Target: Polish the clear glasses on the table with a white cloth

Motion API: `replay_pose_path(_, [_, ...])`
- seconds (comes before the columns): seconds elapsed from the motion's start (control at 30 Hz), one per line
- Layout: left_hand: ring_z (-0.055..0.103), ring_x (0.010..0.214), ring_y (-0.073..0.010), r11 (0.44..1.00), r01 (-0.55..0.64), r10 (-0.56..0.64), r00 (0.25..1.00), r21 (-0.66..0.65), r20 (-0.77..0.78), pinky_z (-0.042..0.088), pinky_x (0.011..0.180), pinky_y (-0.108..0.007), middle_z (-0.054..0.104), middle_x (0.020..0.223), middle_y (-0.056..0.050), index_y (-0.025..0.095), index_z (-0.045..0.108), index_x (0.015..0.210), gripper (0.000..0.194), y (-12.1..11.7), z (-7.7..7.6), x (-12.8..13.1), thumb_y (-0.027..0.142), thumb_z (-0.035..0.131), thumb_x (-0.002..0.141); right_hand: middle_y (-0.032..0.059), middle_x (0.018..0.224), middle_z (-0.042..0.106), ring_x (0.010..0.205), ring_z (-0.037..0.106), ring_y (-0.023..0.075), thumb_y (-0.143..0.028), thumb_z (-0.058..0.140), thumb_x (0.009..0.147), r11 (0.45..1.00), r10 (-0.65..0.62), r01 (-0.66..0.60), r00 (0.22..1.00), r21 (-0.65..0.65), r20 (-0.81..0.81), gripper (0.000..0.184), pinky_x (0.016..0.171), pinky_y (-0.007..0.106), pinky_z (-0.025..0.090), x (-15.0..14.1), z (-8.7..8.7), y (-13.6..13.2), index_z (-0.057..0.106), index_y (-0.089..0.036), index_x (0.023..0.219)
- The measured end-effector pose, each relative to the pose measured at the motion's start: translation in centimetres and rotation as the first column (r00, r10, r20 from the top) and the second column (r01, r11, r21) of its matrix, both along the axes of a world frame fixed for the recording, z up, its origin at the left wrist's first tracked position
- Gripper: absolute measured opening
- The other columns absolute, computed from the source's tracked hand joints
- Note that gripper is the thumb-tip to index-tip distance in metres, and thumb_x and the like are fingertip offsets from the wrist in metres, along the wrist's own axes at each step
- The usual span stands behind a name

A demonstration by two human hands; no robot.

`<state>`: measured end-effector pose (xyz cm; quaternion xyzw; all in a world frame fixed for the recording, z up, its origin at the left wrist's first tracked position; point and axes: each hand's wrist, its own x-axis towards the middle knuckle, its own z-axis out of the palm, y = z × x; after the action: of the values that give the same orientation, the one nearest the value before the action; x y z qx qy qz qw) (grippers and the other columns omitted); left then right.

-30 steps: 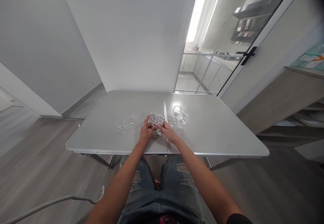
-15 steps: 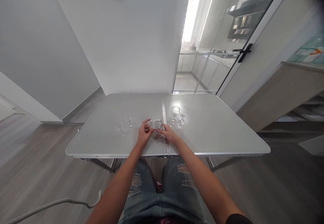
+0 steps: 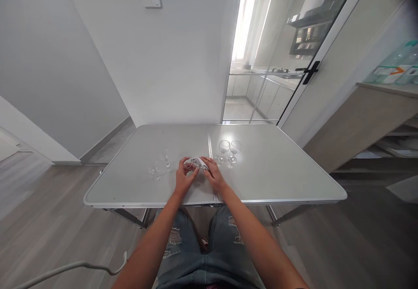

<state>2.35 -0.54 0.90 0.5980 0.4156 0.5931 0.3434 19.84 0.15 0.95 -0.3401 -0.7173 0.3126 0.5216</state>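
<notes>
My left hand (image 3: 183,178) is curled around a clear stemmed glass (image 3: 191,164) just above the table, close to its front edge. A white cloth (image 3: 201,163) is bunched against the glass, and my right hand (image 3: 214,176) grips it, fingers bent over the top. The glass's far part is hidden by cloth and fingers. Beyond my right hand, two stemmed glasses, a left one (image 3: 224,147) and a right one (image 3: 234,148), stand upright side by side. Left of my hands are several faint, clear glasses (image 3: 158,172), hard to make out against the tabletop.
The grey folding table (image 3: 267,171) has a metal seam down its middle. A white wall (image 3: 176,71) rises behind it, and a glazed door (image 3: 250,99) stands at the back right. Plastic-wrapped bottles (image 3: 396,69) rest on a shelf unit at the right. A pale hose or cable (image 3: 81,264) curves in at lower left.
The held glass has turned between my hands. My right fingers have shifted up over the cloth, and more of my right hand's back shows. The view has tilted slightly upward.
</notes>
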Motion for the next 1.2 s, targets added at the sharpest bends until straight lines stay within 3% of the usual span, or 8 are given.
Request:
replay_pose_path(0.23, [0.068,0.083,-0.0168,0.999,-0.009,0.011,0.999,0.032,-0.046,0.057,0.084,-0.034,0.066,0.089,-0.001,0.025,0.048,0.128,0.059,0.2,-0.5,-0.2,0.038,0.076,0.078,0.0075,0.115,0.069,0.118,0.055,0.0252,-0.055,0.048,0.095,0.99,0.026,-0.04,0.994,-0.133,-0.11,0.041,0.114,0.042,0.031,-0.2,-0.2,0.5,0.074,-0.028,0.111])
replay_pose_path(0.4, [0.068,0.084,-0.0169,0.999,-0.03,0.032,0.997,0.037,-0.064,0.056,0.086,-0.035,0.067,0.091,-0.003,0.024,0.049,0.133,0.059,0.0,-0.3,-0.3,0.039,0.074,0.081,0.0037,0.093,0.068,0.096,0.059,0.0213,-0.06,0.047,0.094,0.94,0.051,-0.142,0.957,-0.31,-0.285,0.044,0.097,0.033,0.044,0.1,0.1,0.3,0.073,-0.025,0.105])
replay_pose_path(0.5, [0.068,0.085,-0.0175,0.999,0.008,-0.006,0.998,0.032,-0.067,0.056,0.087,-0.036,0.067,0.092,-0.003,0.024,0.049,0.133,0.06,-0.1,-0.1,-0.2,0.04,0.074,0.081,0.0016,0.083,0.065,0.085,0.058,0.0198,-0.057,0.055,0.09,0.927,0.023,-0.113,0.968,-0.356,-0.249,0.037,0.088,0.031,0.047,0.4,0.1,0.4,0.069,-0.023,0.087])
replay_pose_path(0.6, [0.069,0.087,-0.0179,1.0,0.011,-0.009,0.998,0.024,-0.055,0.056,0.088,-0.036,0.068,0.095,-0.003,0.024,0.048,0.133,0.061,-0.2,0.0,-0.2,0.04,0.075,0.08,0.0044,0.106,0.069,0.1,0.06,0.0224,-0.047,0.068,0.082,0.946,0.078,-0.143,0.972,-0.292,-0.222,0.025,0.096,0.035,0.045,0.5,-0.1,0.6,0.063,-0.022,0.084])
replay_pose_path(0.73, [0.07,0.088,-0.0187,1.0,0.01,-0.01,0.999,0.02,-0.033,0.057,0.088,-0.037,0.069,0.094,-0.003,0.024,0.049,0.131,0.062,-0.1,-0.2,-0.3,0.041,0.077,0.078,0.0064,0.123,0.065,0.114,0.059,0.0236,-0.036,0.07,0.081,0.975,0.052,-0.085,0.985,-0.206,-0.162,0.036,0.103,0.039,0.042,0.2,-0.8,0.8,0.061,-0.024,0.114])
replay_pose_path(0.97, [0.07,0.084,-0.0177,1.0,-0.002,0.003,1.0,-0.011,0.013,0.058,0.082,-0.034,0.068,0.09,-0.003,0.022,0.048,0.129,0.062,0.1,-0.6,-0.3,0.044,0.077,0.079,0.0147,0.121,0.066,0.119,0.054,0.0298,-0.024,0.054,0.092,0.988,-0.142,0.119,0.941,0.095,0.306,0.037,0.106,0.048,0.034,-0.7,-1.4,0.3,0.059,-0.021,0.129])
replay_pose_path(1.07, [0.069,0.082,-0.017,1.0,-0.016,0.017,1.0,-0.008,0.024,0.057,0.079,-0.032,0.068,0.089,-0.003,0.022,0.046,0.128,0.06,0.0,-0.5,-0.3,0.045,0.075,0.081,0.0157,0.12,0.066,0.122,0.053,0.0304,-0.023,0.051,0.094,0.969,-0.231,0.187,0.915,0.159,0.331,0.035,0.11,0.05,0.027,-0.8,-1.1,-0.2,0.06,-0.02,0.128])
replay_pose_path(1.2, [0.068,0.081,-0.0163,1.0,-0.016,0.016,1.0,0.0,-0.009,0.055,0.076,-0.029,0.068,0.089,-0.003,0.021,0.047,0.129,0.059,-0.1,-0.3,-0.4,0.046,0.073,0.082,0.0118,0.113,0.069,0.11,0.058,0.0287,-0.031,0.063,0.087,0.992,-0.126,0.117,0.969,0.051,0.214,0.033,0.106,0.047,0.033,-0.3,-0.7,-0.2,0.065,-0.021,0.118])
